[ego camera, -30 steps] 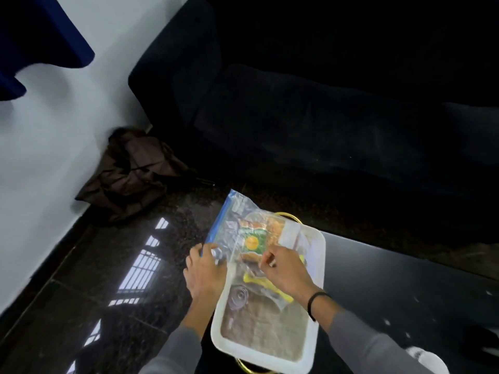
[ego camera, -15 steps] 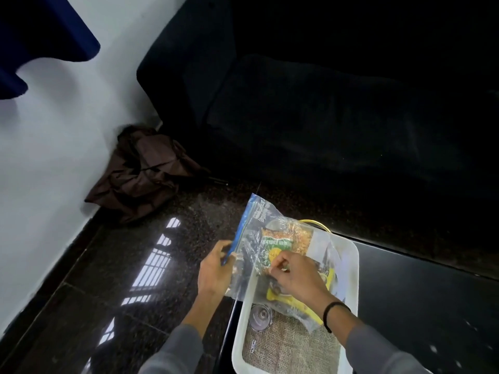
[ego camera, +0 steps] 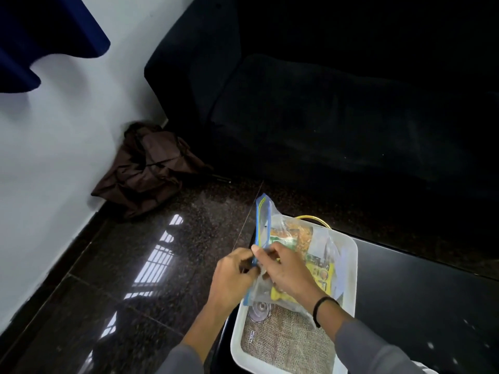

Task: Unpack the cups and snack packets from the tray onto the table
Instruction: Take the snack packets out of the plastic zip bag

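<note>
My left hand (ego camera: 232,276) and right hand (ego camera: 286,271) both pinch the blue seal of the zip bag (ego camera: 302,255) above the white tray (ego camera: 348,268); the snack packets (ego camera: 320,273) sit inside, their print too blurred to read

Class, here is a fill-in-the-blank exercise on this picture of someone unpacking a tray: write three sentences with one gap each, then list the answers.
1. Both hands, the left hand and the right hand, pinch the blue zip edge of a clear plastic ____.
2. The snack packets are inside the ____.
3. The white tray is lined with a ____ mat.

Answers: bag; bag; burlap
</note>
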The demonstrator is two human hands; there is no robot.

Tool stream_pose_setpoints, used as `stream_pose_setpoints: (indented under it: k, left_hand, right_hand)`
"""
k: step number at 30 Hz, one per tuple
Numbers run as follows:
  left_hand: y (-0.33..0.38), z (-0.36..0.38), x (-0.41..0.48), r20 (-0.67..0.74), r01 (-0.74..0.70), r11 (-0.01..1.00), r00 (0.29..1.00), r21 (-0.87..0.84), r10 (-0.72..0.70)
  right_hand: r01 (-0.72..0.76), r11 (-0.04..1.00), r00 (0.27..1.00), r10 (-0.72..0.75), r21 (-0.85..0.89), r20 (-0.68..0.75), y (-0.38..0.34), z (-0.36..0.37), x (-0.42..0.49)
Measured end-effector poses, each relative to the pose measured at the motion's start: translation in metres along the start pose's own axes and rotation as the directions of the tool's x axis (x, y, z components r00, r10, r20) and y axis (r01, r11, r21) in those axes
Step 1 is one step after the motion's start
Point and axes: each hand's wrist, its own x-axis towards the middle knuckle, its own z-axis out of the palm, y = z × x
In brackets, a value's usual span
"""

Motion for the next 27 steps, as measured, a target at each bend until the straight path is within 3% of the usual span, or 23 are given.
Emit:
stream_pose_setpoints:
  k: [4, 7, 10, 13, 17, 20, 22, 24, 27]
  left_hand:
    - [0.008, 0.006, -0.016, -0.026, 0.024, 0.993, 0.999, -0.114, -0.027]
    - [0.005, 0.011, -0.021, -0.159, 0.09, 0.994, 0.982, -0.059, -0.098]
    - [0.007, 0.013, -0.022, -0.242, 0.149, 0.989, 0.96, 0.014, -0.141]
    - [0.017, 0.014, -0.02, -0.195, 0.149, 0.976, 0.974, 0.16, -0.117]
    - [0.032, 0.015, -0.01, -0.08, 0.162, 0.964, 0.986, 0.21, -0.148]
    - [0.046, 0.017, -0.008, -0.131, 0.247, 0.924, 0.967, 0.293, -0.217]
    - [0.059, 0.022, -0.016, -0.258, 0.24, 0.865, 0.957, 0.441, -0.134]
    - [0.071, 0.026, -0.023, -0.369, 0.147, 0.823, 0.926, 0.549, 0.081]
    - [0.083, 0.023, -0.028, -0.436, -0.062, 0.786, 0.804, 0.615, 0.404]
  right_hand:
    - [0.001, 0.995, 1.0, -0.001, 0.096, -0.007, 0.007, -0.017, -0.006]
    - [0.025, 1.0, 0.996, -0.024, 0.003, -0.091, 0.012, -0.032, -0.015]
    - [0.083, 0.996, 0.974, -0.075, 0.026, -0.212, 0.014, -0.041, -0.03]
    - [0.183, 0.983, 0.945, -0.173, 0.011, -0.279, 0.01, -0.05, -0.044]
    - [0.333, 0.94, 0.879, -0.336, -0.067, -0.339, 0.001, -0.063, -0.057]
    - [0.415, 0.896, 0.796, -0.443, -0.16, -0.413, -0.005, -0.073, -0.065]
    - [0.435, 0.872, 0.76, -0.489, -0.224, -0.428, -0.009, -0.081, -0.069]
    - [0.451, 0.84, 0.743, -0.54, -0.301, -0.395, -0.013, -0.089, -0.071]
    - [0.511, 0.771, 0.739, -0.62, -0.38, -0.264, -0.02, -0.1, -0.074]
